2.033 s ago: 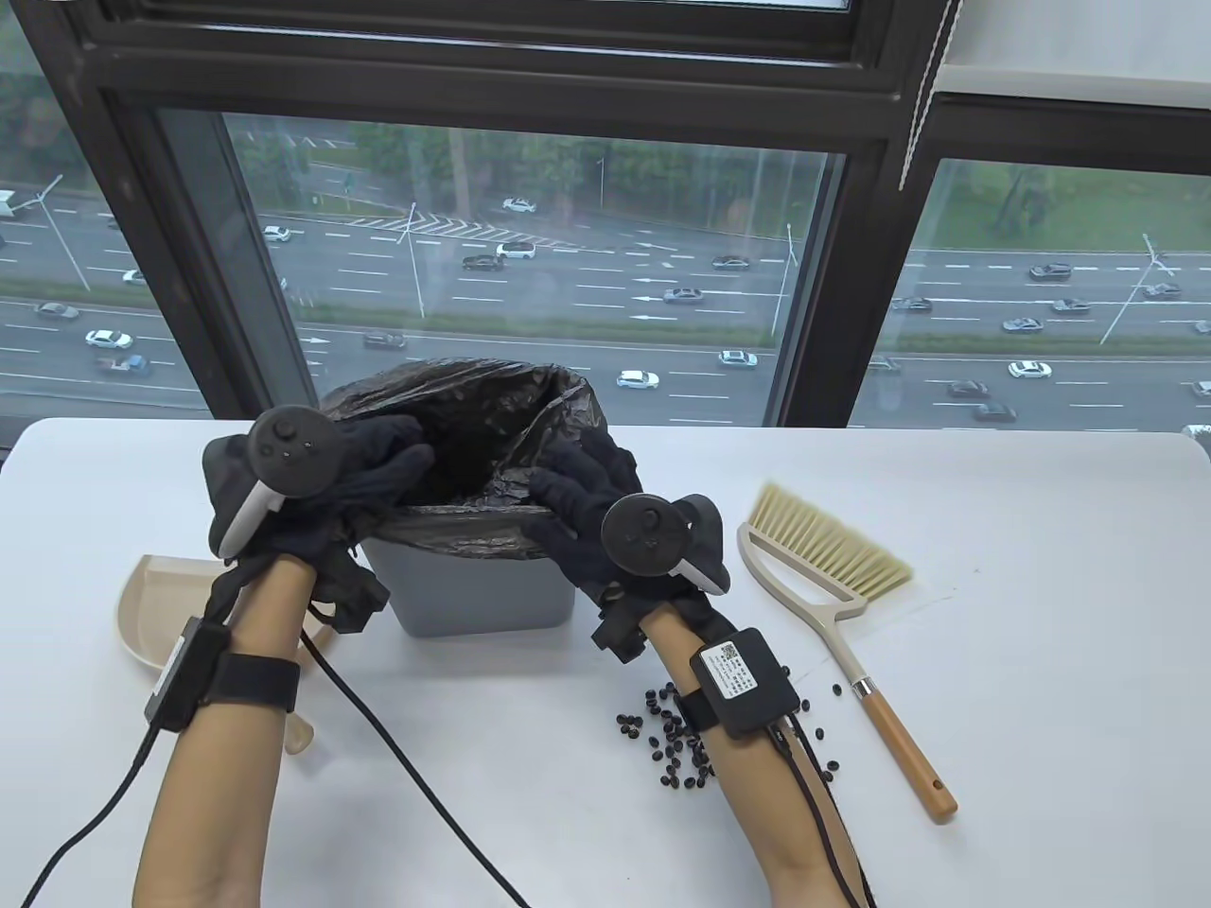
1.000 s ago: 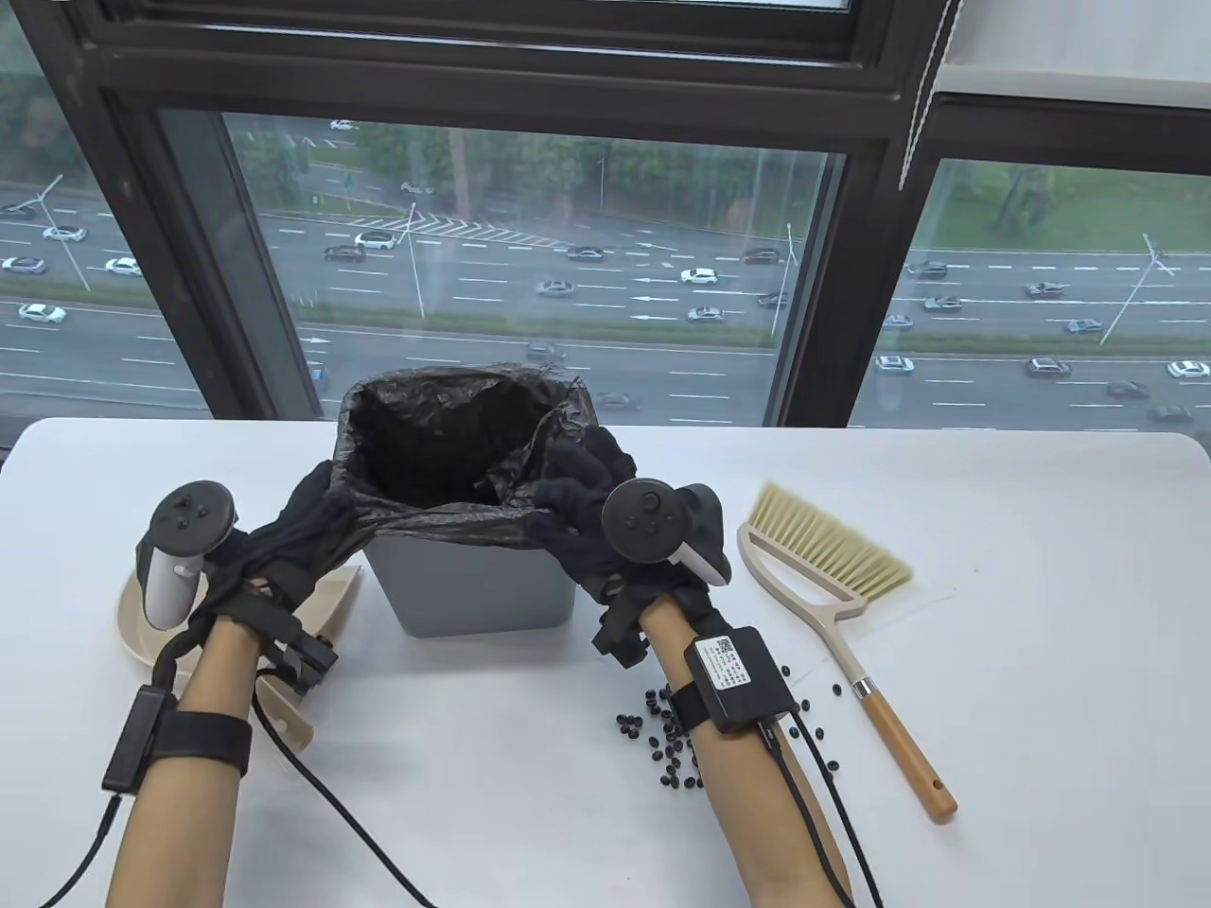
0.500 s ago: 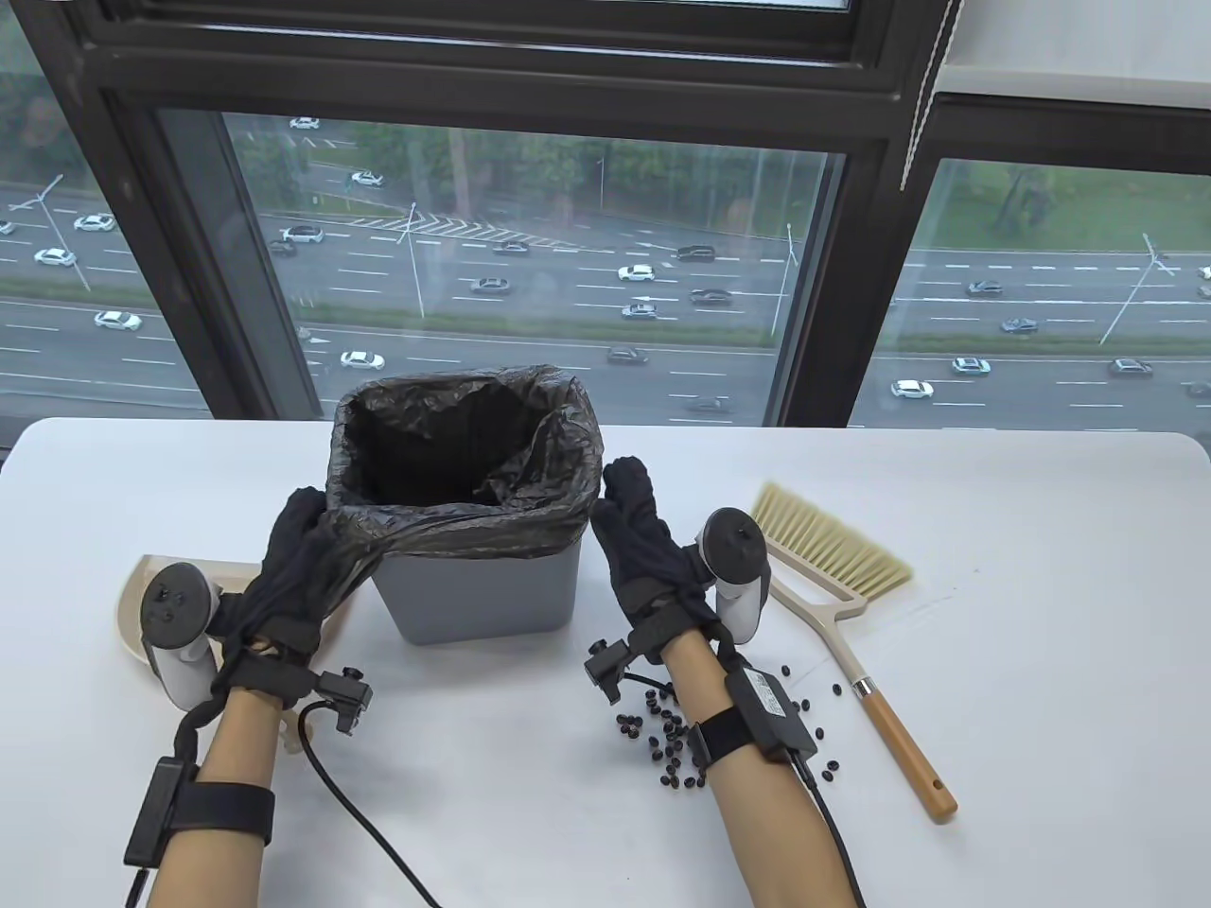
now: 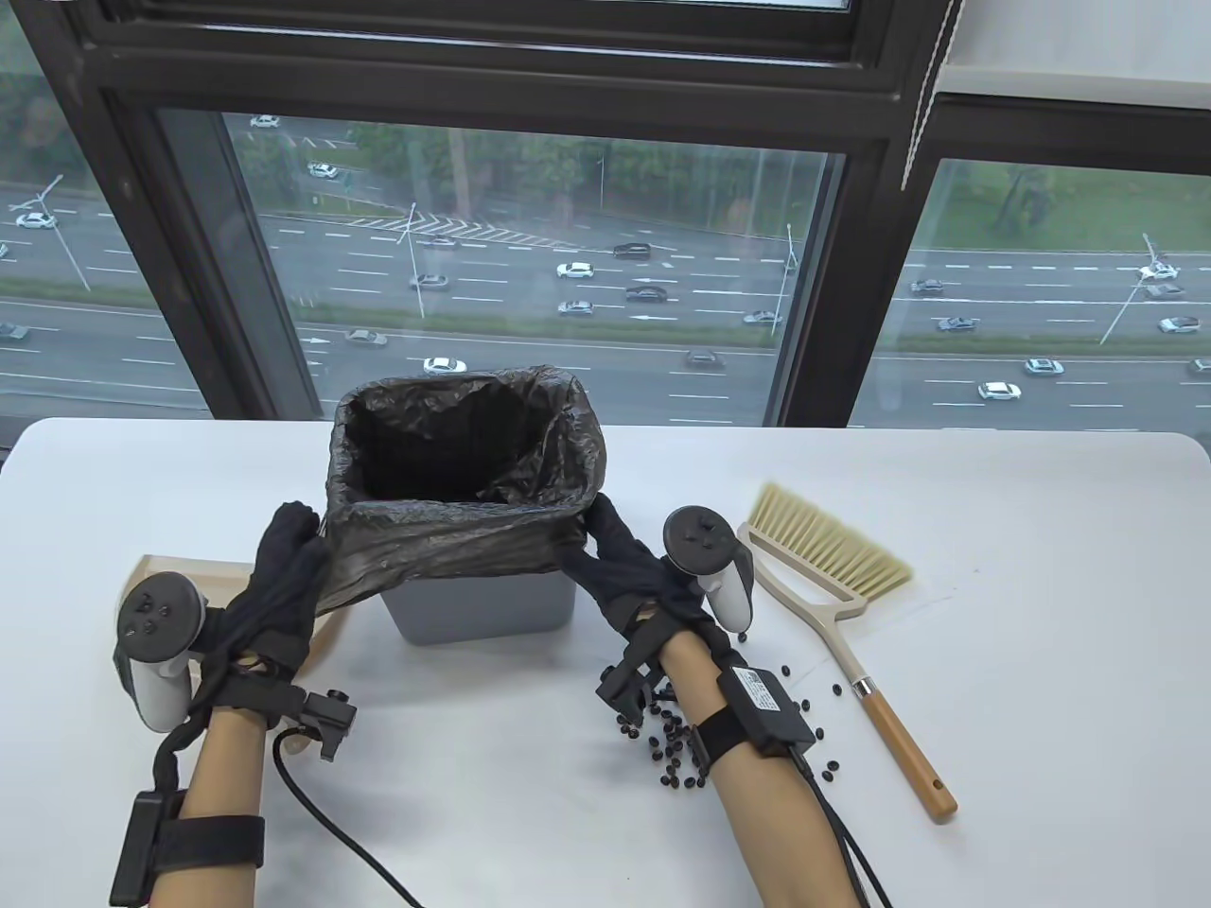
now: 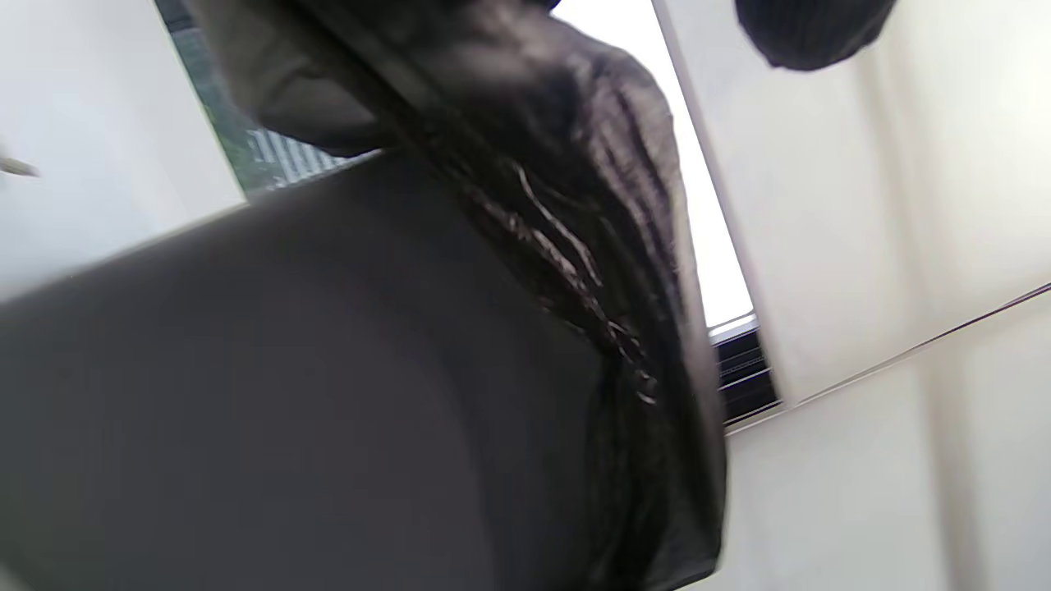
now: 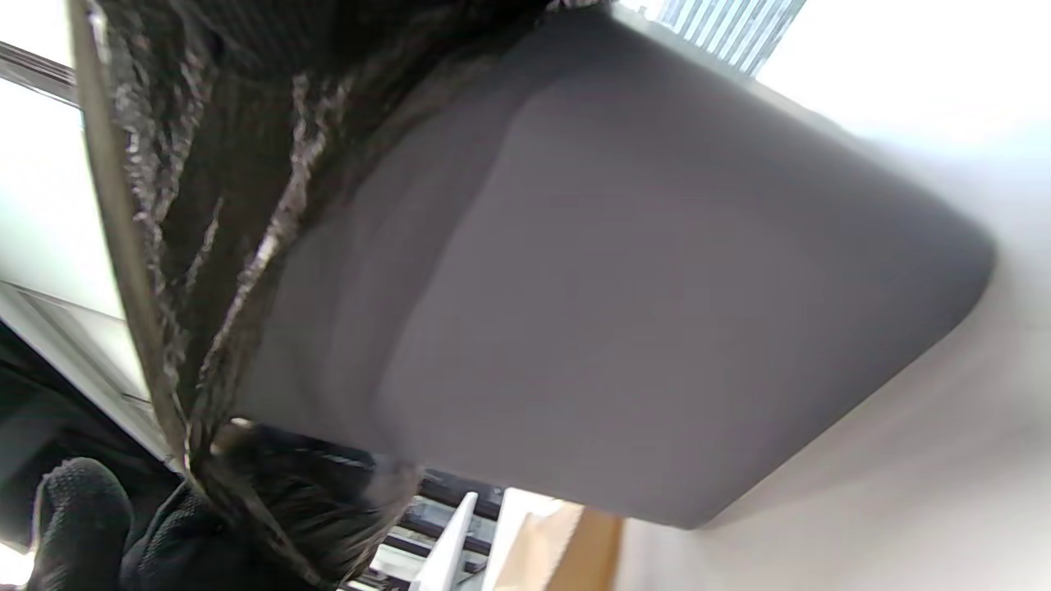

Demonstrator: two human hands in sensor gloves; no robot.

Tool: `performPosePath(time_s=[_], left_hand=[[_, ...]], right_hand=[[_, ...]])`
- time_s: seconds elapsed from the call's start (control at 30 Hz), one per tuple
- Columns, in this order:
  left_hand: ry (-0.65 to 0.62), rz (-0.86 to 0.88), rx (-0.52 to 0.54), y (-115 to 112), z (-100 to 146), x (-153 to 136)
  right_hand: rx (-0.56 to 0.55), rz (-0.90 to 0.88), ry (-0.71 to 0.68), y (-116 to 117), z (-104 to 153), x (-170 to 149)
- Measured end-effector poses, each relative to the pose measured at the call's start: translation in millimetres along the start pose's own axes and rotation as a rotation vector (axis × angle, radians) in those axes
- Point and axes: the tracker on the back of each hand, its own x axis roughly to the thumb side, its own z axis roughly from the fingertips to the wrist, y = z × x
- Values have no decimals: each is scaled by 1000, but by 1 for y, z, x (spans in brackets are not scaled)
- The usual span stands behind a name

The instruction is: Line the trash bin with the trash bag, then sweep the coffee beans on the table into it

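Observation:
A grey trash bin point(image 4: 487, 605) stands mid-table with a black trash bag point(image 4: 445, 549) inside it, the bag's edge folded out over the rim. My left hand point(image 4: 301, 539) grips the bag's folded edge at the bin's front left corner. My right hand point(image 4: 598, 530) grips the edge at the front right corner. The left wrist view shows the bin wall point(image 5: 287, 394) and stretched bag point(image 5: 591, 246); the right wrist view shows the bin point(image 6: 657, 287) and bag point(image 6: 213, 205). Coffee beans point(image 4: 674, 752) lie scattered under my right forearm.
A beige hand brush point(image 4: 823, 558) with a wooden handle point(image 4: 903, 752) lies right of the bin. A beige dustpan point(image 4: 151, 570) lies on the left, partly under my left hand. A black cable point(image 4: 331, 832) trails across the near table. The window is behind the table's far edge.
Both hands left the bag's mouth and moved out to the bin's front corners, then down. The bag's edge now lies folded lower over the rim and front wall.

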Motion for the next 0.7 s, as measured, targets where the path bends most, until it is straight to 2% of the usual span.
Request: performPosePath(time_s=[0.17, 0.27, 0.37, 0.43, 0.47, 0.53, 0.6, 0.7], left_hand=[[115, -179, -113, -24, -2, -12], [147, -171, -91, -33, -3, -22], [187, -186, -117, -39, -4, -30], [196, -220, -86, -39, -3, -31], [204, -236, -70, -36, -1, -29], [191, -238, -28, -29, 3, -23], [162, -266, 9, -21, 9, -11], [94, -398, 80, -13, 22, 17]], right_hand=[[-8, 64, 34, 7, -7, -4], [-38, 78, 47, 10, -6, -7], [-21, 138, 91, 10, -5, -11], [-11, 191, 117, 9, -4, -11], [-33, 288, 103, 4, 0, -8], [-77, 364, 85, -4, 6, 0], [-134, 421, 48, -17, 18, 15], [-180, 548, 16, -41, 45, 39]])
